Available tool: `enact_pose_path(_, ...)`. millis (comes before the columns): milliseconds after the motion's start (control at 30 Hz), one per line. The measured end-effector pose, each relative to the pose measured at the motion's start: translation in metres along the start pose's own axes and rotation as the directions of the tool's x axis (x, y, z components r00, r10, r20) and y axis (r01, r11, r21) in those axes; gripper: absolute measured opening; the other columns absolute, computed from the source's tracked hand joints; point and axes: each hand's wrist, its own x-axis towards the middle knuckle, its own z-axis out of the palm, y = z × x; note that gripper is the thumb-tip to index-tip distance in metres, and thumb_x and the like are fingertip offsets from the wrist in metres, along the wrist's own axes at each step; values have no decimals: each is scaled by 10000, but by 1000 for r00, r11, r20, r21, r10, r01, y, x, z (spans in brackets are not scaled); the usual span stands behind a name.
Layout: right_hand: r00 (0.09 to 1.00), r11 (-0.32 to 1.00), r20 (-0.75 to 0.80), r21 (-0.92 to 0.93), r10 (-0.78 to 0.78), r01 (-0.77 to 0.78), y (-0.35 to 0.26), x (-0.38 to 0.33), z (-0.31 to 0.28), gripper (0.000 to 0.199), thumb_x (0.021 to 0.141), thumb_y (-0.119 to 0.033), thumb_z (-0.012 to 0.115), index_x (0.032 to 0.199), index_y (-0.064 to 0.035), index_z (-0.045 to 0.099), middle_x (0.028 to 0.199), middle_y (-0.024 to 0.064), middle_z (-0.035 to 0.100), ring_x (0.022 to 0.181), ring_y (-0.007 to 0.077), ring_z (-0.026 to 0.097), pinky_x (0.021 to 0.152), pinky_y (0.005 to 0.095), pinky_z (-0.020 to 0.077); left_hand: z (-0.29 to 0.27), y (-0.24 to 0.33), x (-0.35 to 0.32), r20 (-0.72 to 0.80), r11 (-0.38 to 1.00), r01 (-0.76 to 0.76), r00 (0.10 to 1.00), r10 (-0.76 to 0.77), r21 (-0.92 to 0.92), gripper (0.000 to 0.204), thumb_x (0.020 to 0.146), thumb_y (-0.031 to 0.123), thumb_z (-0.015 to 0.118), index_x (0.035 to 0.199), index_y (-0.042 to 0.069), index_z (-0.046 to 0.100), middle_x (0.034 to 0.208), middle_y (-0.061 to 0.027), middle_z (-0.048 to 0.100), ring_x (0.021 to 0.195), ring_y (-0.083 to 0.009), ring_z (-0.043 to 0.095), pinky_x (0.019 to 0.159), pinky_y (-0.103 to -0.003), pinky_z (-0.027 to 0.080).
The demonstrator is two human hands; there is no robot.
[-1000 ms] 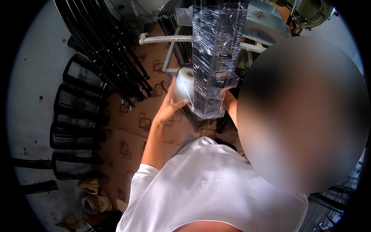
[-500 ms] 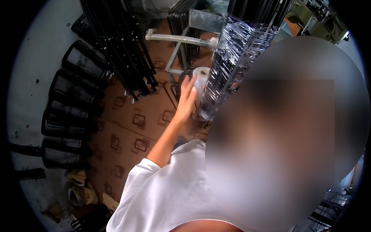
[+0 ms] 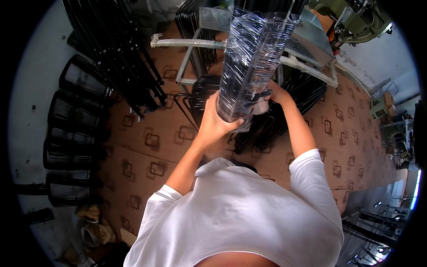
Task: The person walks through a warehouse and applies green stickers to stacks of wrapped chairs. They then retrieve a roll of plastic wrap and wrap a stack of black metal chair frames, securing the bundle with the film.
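Observation:
A long bundle of black metal parts [image 3: 242, 73], wrapped in clear stretch film, slants up and away in front of me, its near end toward my chest. My left hand [image 3: 218, 119] grips that near end, thumb across the front and fingers partly hidden along the left side. At the bundle's right side is my right hand [image 3: 276, 93], its fingers partly hidden behind the wrap. A pale roll of stretch film [image 3: 261, 107] shows just below it, blurred and mostly covered; the right hand appears closed on it.
A metal stand [image 3: 209, 43] with wrapped bars supports the bundle. Black tubular frames [image 3: 120, 58] lean at the left, and black mesh-backed frames [image 3: 73, 109] line the wall. More black frames [image 3: 307, 93] lie under the stand. A green machine [image 3: 356, 20] stands far right.
The film roll has gone from the bundle's left side to its right. My left hand has moved from beside the roll onto the bundle. My right arm has come into view.

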Motion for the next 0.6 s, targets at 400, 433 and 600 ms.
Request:
enact_pose_path(400, 994, 769, -23, 632, -107, 98, 34, -71, 29, 717, 596, -610, 601, 1052, -66, 503, 925, 221, 560, 849, 312, 556, 765, 378, 455, -5, -2, 13, 174, 982, -20, 983, 53, -187, 916, 511, 73, 757, 1272, 13, 251, 1179, -100, 421, 1091, -189, 416, 957, -315, 330)
enact_pose_path(433, 989, 775, -21, 619, -146, 128, 30, -73, 35, 744, 595, -637, 585, 1055, -59, 499, 908, 212, 560, 830, 299, 552, 748, 361, 450, -4, -1, 14, 167, 979, -10, 985, 44, -202, 908, 504, 113, 769, 1254, 7, 267, 1167, -115, 427, 1092, -200, 418, 958, -324, 326)
enact_pose_path(600, 982, 824, -43, 538, -185, 179, 22, -86, 64, 867, 568, -725, 542, 1046, -5, 469, 839, 178, 558, 782, 251, 523, 708, 313, 420, -3, -2, 9, 118, 970, 6, 993, 24, -244, 903, 486, 194, 787, 1215, -15, 296, 1135, -145, 440, 1089, -226, 424, 955, -340, 322)
